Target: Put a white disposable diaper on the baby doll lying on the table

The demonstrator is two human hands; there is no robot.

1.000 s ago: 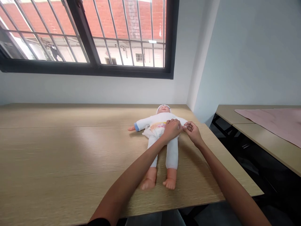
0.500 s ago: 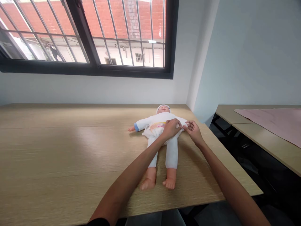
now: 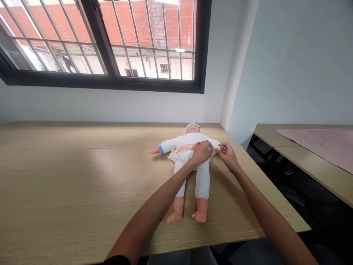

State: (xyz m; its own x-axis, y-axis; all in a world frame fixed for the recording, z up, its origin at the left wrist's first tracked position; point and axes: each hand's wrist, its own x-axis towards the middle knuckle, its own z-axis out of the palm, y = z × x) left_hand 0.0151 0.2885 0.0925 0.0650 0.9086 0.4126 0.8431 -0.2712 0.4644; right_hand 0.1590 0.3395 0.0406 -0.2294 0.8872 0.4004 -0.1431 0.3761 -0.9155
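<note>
A baby doll (image 3: 202,180) in white clothes and a white cap lies on its back on the wooden table, feet toward me. Around its hips is a white diaper (image 3: 173,154) with a coloured print at the waist. My left hand (image 3: 203,151) rests over the front of the diaper, its fingers pinched on the edge at the doll's right-hand side as I see it. Close beside it, my right hand (image 3: 226,153) pinches the diaper's side at the same hip. The doll's arm on that side is partly hidden behind my fingers.
The wooden table (image 3: 82,191) reaches back to the wall under a barred window (image 3: 154,40). To the right, past a dark gap, stands another table (image 3: 311,158) with a pink cloth (image 3: 325,143) on it.
The view has shifted very slightly. Both hands stay at the diaper's side, with only a small movement of the left fingers.
</note>
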